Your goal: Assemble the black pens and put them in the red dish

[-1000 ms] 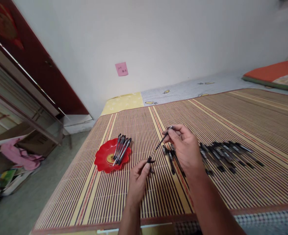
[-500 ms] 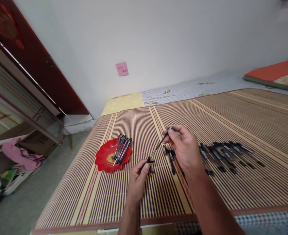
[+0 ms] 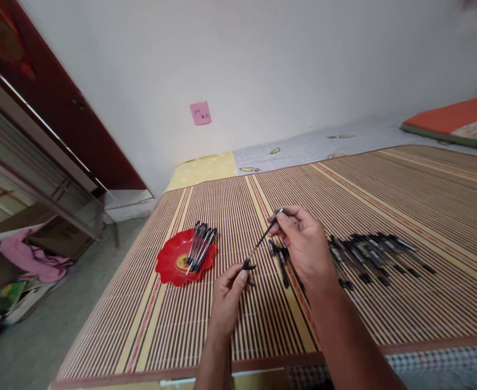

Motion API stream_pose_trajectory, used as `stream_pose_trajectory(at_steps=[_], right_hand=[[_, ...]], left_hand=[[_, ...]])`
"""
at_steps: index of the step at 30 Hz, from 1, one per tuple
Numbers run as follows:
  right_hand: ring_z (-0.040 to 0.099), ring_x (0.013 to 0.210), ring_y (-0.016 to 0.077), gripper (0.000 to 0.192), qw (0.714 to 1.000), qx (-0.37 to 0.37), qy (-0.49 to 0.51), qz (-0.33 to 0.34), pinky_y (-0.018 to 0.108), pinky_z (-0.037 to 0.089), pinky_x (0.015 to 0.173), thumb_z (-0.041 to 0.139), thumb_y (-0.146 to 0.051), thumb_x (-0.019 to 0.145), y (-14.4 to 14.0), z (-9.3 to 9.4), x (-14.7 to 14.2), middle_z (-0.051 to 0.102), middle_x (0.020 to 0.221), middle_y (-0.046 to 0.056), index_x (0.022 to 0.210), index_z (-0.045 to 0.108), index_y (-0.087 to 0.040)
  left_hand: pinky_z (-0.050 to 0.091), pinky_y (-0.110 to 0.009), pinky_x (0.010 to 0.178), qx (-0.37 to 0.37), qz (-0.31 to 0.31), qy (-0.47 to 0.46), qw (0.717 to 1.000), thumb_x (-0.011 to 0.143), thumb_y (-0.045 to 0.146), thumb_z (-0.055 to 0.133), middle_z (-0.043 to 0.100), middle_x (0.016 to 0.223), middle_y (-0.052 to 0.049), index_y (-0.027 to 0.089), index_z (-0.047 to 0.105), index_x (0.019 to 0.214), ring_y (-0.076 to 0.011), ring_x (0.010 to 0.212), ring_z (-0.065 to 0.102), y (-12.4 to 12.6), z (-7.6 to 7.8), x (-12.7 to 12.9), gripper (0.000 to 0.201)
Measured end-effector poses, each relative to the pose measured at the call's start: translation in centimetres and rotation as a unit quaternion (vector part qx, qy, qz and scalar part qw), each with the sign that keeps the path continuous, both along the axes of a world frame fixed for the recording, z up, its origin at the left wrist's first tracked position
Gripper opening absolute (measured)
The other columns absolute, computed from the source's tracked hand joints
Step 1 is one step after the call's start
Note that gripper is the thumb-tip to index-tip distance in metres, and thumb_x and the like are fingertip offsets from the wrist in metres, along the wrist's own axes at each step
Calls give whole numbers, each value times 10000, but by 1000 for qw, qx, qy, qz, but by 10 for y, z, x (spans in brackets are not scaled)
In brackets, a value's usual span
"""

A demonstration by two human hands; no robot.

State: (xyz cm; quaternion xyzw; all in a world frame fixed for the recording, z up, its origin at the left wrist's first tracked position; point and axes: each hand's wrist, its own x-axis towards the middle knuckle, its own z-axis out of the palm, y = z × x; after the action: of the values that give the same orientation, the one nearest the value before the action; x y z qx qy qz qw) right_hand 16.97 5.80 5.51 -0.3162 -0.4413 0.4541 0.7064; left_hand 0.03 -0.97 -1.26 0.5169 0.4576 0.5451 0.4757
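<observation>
Between my two hands runs a thin dark pen refill (image 3: 265, 234), slanting up to the right, with a paler stretch near its lower end. My left hand (image 3: 230, 285) pinches that lower end, where a small black piece shows at the fingertips. The upper end is in the pinch of my right hand (image 3: 301, 238), beside a small shiny bit; the fingers partly hide it. Below and behind my right hand lie a few black pens (image 3: 282, 264) on the striped mat (image 3: 262, 330). More clear-barrelled pens (image 3: 200, 248) rest in a red scalloped dish (image 3: 165, 260) to the left.
A row of several black pens (image 3: 374, 257) is spread on the mat to the right. The mat's front edge (image 3: 181, 375) runs below my forearms. A pink note (image 3: 200, 113) is on the wall, and a folded orange cloth (image 3: 449, 116) lies at the far right.
Both hands stay nearly where they were, holding the refill at the same slant. The view has shifted very slightly; the dish and pens are unchanged.
</observation>
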Motion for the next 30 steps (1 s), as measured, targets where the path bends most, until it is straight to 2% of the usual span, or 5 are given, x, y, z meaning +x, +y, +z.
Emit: stream_pose_trajectory(at_steps=[9,13,18,23,30], right_hand=[[652,627,117,117,992,49,-111,-23,264,566,618,669,-308,887,-12,15,2,711,843,19,930,629,-207],[662,669,120,96,985,50,-154,57,260,570,654,658,-296,891,-15,14,-3,714,847,18,940,652,-214],[681,744,146,120,979,22,-131,153,295,579,724,676,-313,860,-4,-1,-11,728,817,18,922,659,-212],[684,833,158,126,954,9,-178,241,310,551,789,684,-296,842,-1,-11,-17,729,864,22,918,697,-196],[645,780,142,97,942,1,-216,258,284,519,750,699,-282,813,-4,-15,-27,690,808,-4,855,703,-196]], left_hand=[[384,-243,626,6,-12,34,999,938,426,608,617,730,-24,165,756,1087,-142,672,510,-1,1,-1,335],[343,-214,517,-1,-17,12,1000,940,450,599,586,664,1,159,731,1078,-99,544,445,-1,3,2,349],[319,-174,413,-34,-16,-63,997,913,458,638,561,586,40,172,671,1125,-71,435,415,-1,4,1,357],[296,-145,358,-68,-14,-143,987,863,466,696,587,567,40,170,661,1030,-52,387,399,-2,9,0,342],[295,-143,360,-106,-14,-237,966,756,469,801,585,575,50,179,636,925,-41,387,412,-5,17,-1,374]])
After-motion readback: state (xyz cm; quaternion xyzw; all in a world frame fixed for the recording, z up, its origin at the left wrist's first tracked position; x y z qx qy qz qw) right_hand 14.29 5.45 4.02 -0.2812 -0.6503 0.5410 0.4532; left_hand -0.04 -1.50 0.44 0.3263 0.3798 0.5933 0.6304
